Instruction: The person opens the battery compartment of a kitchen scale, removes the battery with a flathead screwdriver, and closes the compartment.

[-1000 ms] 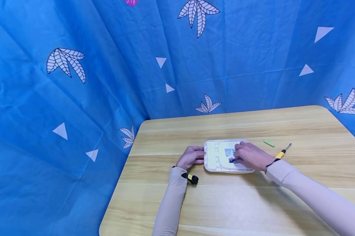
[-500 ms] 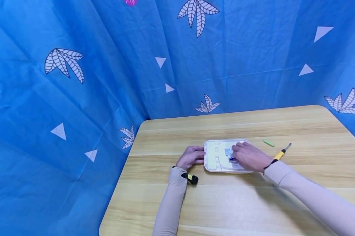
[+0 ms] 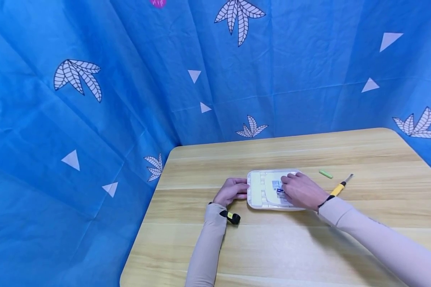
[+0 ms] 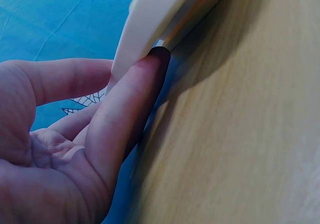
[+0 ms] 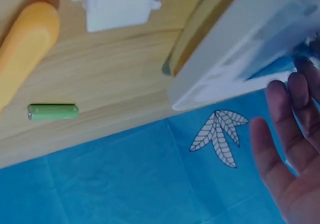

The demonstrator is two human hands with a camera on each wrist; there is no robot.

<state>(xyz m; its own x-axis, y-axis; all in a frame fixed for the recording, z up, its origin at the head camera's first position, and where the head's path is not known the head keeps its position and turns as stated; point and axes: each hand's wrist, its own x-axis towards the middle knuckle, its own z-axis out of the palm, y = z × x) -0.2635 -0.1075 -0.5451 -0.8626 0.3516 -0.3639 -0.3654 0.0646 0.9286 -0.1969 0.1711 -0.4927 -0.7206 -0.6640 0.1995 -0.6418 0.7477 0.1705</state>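
A flat white plastic device [image 3: 256,189] with rounded corners lies on the table, its label and battery compartment facing up. My left hand [image 3: 231,191] grips its left edge; in the left wrist view, thumb and finger pinch the white rim [image 4: 145,28]. Over the compartment, my right hand [image 3: 303,191] has its fingers bent at a small blue battery [image 3: 280,191], which lies slightly tilted there. The thumb of that hand is hidden, so whether it pinches the battery is unclear. In the right wrist view, the fingers [image 5: 285,119] reach to the device's face.
A green battery [image 3: 326,174] lies right of the device. Near it rests a screwdriver [image 3: 339,188] with a yellow handle, partly behind the right wrist. A white tabbed plastic piece [image 5: 120,3] shows in the right wrist view. Blue curtain [image 3: 208,71] surrounds the wooden table [image 3: 187,223].
My right hand has shifted slightly left. The blue battery's visible end has moved a little away from me and tilted. My left hand and the device stay in place.
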